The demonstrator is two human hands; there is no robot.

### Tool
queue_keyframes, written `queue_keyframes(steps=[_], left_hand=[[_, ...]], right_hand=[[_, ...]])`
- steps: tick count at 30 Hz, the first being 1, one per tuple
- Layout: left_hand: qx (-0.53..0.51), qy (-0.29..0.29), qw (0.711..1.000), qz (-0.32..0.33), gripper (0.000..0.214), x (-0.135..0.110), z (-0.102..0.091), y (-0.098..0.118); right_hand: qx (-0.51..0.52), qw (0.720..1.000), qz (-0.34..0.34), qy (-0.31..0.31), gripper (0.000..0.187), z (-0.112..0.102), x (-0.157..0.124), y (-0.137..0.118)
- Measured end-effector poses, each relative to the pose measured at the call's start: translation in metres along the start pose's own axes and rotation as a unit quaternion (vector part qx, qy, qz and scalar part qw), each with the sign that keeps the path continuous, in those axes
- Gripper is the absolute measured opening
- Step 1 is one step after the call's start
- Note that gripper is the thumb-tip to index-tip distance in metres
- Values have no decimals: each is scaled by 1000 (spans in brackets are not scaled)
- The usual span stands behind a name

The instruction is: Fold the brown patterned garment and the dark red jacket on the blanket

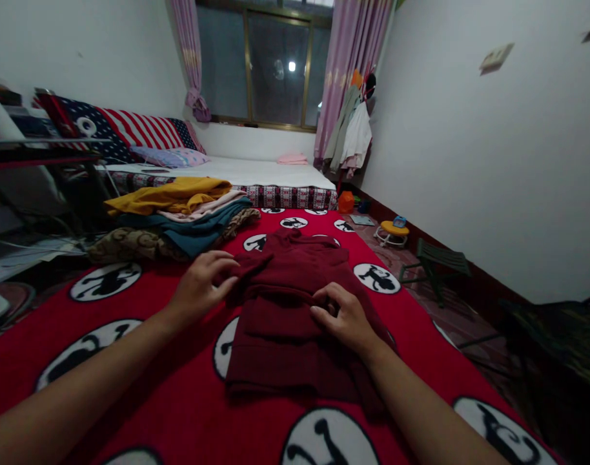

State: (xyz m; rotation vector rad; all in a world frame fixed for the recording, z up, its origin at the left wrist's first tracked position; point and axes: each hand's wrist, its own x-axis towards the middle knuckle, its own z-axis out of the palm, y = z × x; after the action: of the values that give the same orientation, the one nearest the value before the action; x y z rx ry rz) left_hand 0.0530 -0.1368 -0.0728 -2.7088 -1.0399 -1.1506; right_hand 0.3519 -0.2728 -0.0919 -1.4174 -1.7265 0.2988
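Note:
A maroon long-sleeved top [285,323] lies partly folded and wrinkled on the red blanket in front of me. At its left side, my left hand [205,284] has the fingers and thumb closed at the edge of a sleeve, which is slightly raised there. My right hand [341,316] is bent over the middle of the top, thumb and forefinger pinching a fold of its cloth. Part of the fabric under the right fingers is hidden.
Beyond my left hand sits a pile of clothes [179,216] in yellow, pink, teal and brown. The red blanket [179,387] has white circles. A bed [237,169] stands under the window. On the right are a yellow stool [392,228] and a green folding stool [440,257].

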Motion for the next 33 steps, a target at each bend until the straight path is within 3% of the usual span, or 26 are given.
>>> queue_keyframes(steps=[3, 6, 8, 12, 15, 17, 22, 26, 29, 33], left_hand=[[7, -116, 988, 106, 35, 1, 19, 30], [53, -164, 978, 116, 34, 8, 29, 33], [83, -142, 982, 90, 31, 19, 24, 29], [132, -38, 990, 24, 25, 48, 2, 32], [146, -90, 985, 1, 23, 65, 1, 47], [109, -120, 987, -18, 24, 72, 15, 57], [-28, -97, 990, -95, 34, 94, 76, 77], [-20, -133, 978, -161, 44, 99, 119, 86], [0, -108, 981, -159, 39, 93, 134, 87], [-23, -79, 984, -157, 38, 87, 136, 84]], right_hand=[[-16, 1000, -4, -15, 20, -1, -1, 2], [-15, 1000, -10, -11, 24, -2, -1, 5], [10, 1000, -2, 12, 21, -2, -1, 6], [91, 995, 22, 27, 12, -4, -1, -1], [129, 991, 34, -5, 12, -4, -1, -5], [134, 990, 44, -17, 13, -3, -2, -5], [117, 991, 61, -3, 19, -3, -1, 0], [115, 988, 93, 41, 22, -7, -2, 2], [140, 978, 125, 86, 27, -11, -1, 7], [130, 969, 158, 138, 33, -29, 21, 28]])
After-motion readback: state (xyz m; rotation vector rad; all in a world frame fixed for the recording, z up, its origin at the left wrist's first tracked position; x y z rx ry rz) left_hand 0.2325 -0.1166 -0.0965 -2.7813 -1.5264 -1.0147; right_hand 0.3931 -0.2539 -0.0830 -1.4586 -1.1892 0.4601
